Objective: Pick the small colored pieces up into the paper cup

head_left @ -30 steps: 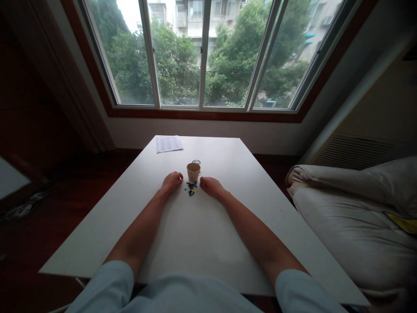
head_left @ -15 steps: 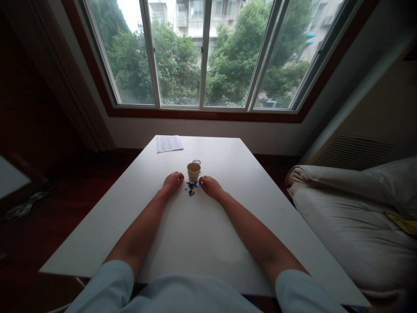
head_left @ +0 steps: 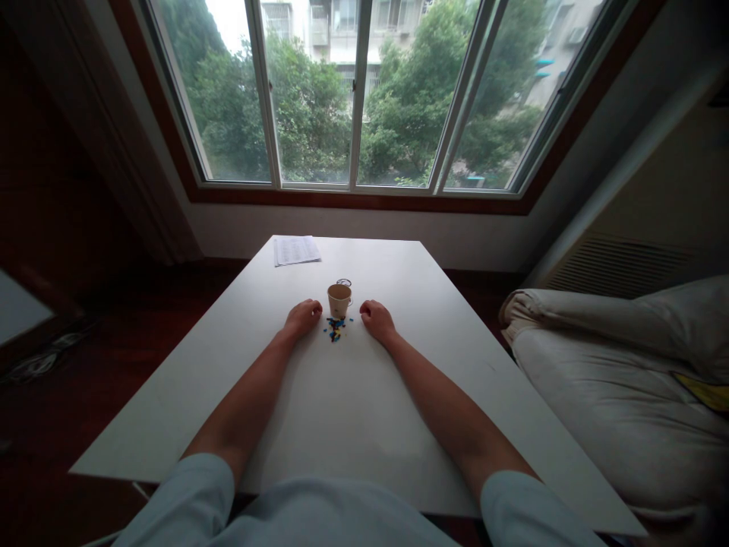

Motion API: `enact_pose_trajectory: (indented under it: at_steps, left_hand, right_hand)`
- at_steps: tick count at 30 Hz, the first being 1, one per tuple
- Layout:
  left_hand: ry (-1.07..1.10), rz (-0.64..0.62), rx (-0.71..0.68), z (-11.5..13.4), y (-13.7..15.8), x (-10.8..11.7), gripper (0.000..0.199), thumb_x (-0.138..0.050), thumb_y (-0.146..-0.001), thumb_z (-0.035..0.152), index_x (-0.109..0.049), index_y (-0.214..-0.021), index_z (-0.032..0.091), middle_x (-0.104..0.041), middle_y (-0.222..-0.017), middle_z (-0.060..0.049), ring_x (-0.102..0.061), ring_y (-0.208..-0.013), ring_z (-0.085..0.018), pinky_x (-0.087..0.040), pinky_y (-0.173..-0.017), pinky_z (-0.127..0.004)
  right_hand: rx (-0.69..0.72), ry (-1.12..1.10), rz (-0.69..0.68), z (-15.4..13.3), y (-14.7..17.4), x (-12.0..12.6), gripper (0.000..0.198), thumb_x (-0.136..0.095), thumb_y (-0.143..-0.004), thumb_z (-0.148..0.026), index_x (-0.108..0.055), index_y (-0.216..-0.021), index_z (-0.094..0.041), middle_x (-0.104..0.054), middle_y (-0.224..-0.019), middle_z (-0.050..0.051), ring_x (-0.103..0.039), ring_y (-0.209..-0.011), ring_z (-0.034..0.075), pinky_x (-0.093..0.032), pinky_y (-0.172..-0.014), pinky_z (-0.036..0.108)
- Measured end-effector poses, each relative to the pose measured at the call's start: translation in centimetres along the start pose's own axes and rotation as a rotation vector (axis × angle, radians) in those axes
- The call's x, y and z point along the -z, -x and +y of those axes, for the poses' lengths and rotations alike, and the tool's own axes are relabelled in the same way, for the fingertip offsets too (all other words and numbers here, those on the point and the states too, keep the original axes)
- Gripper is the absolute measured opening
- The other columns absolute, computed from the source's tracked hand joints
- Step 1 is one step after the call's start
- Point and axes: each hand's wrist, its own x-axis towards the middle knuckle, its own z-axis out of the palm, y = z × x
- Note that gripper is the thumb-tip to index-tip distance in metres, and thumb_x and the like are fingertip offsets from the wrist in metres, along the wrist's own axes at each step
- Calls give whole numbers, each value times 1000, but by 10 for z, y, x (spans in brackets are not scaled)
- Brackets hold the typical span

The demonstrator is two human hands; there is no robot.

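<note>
A beige cup [head_left: 339,301] with a small handle on its right stands upright on the white table [head_left: 347,425]. In front of its base lies a loose pile of small blue, yellow and dark pieces [head_left: 335,328], too small to name. My left hand [head_left: 304,318] rests on the table left of the cup, fingers curled in, with nothing visible in them. To the right, apart from the cup, my right hand [head_left: 377,320] lies with its fingers curled closed, also showing nothing held. A single blue piece [head_left: 351,320] lies between the pile and that hand.
A thin dark ring-shaped thing [head_left: 343,282] lies behind the cup. Printed papers [head_left: 297,251] are at the table's far left corner. Beyond the table is a window [head_left: 353,99], and a pale covered sofa [head_left: 615,365] stands to the right.
My right hand has moved right, away from the cup and pile. A blue piece now shows where it was. My left hand has stayed in place.
</note>
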Motion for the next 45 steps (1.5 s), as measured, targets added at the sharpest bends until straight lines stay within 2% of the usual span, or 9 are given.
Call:
enact_pose_trajectory:
  at_steps: [3,9,16,22,27,32,40,45]
  left_hand:
    - [7,-17,8,0,0,1,16,-57,-87,21,-70,-97,23,-68,-100,-5,-61,-85,-18,-45,-74,-28]
    - [6,-16,13,1,0,1,20,-55,-90,22,-72,-100,24,-68,-101,-5,-61,-85,-18,-45,-75,-28]
    - [8,-32,11,2,1,2,19,-57,-90,24,-73,-100,25,-67,-100,-5,-61,-84,-17,-44,-73,-27]
    - [7,-20,4,3,2,2,19,-56,-88,19,-72,-98,24,-66,-100,-5,-60,-83,-17,-43,-71,-27]
    - [18,-9,8,4,3,3,16,-57,-87,18,-70,-97,23,-66,-104,-5,-61,-86,-17,-45,-74,-27]
    - [21,3,4,4,3,2,14,-56,-88,19,-69,-93,23,-65,-104,-5,-61,-86,-17,-46,-75,-28]
    - [83,29,8,2,2,-1,14,-55,-88,20,-67,-94,22,-69,-96,-4,-60,-81,-17,-45,-73,-28]
    - [134,52,31,3,1,-1,14,-55,-90,23,-67,-96,23,-71,-94,-3,-59,-78,-16,-44,-71,-27]
  right_hand:
    - [21,-18,-48,2,-1,-2,17,-55,-84,-14,-68,-92,-19,-63,-93,5,-55,-92,18,-41,-83,28]
    - [171,6,-106,-5,2,-5,12,-64,-87,-25,-72,-96,-23,-63,-99,5,-53,-99,20,-41,-87,30]
    - [169,74,-139,-12,3,-2,13,-62,-90,-19,-73,-95,-22,-63,-103,7,-53,-101,20,-42,-88,30]
    - [150,19,-70,-14,4,-2,13,-56,-89,-17,-67,-91,-21,-66,-94,4,-56,-93,18,-42,-82,27]
    - [95,-51,-8,-15,6,2,16,-50,-89,-18,-64,-97,-21,-67,-90,3,-57,-83,17,-42,-78,26]
    - [132,-100,90,-18,8,7,24,-43,-92,-15,-63,-103,-21,-66,-96,5,-56,-91,19,-43,-84,28]
    - [171,-127,99,-16,7,4,29,-44,-93,-13,-71,-90,-22,-63,-98,7,-56,-99,21,-44,-91,32]
    - [151,-115,143,-20,8,8,33,-42,-91,-10,-72,-99,-21,-65,-102,9,-57,-104,22,-46,-94,34]
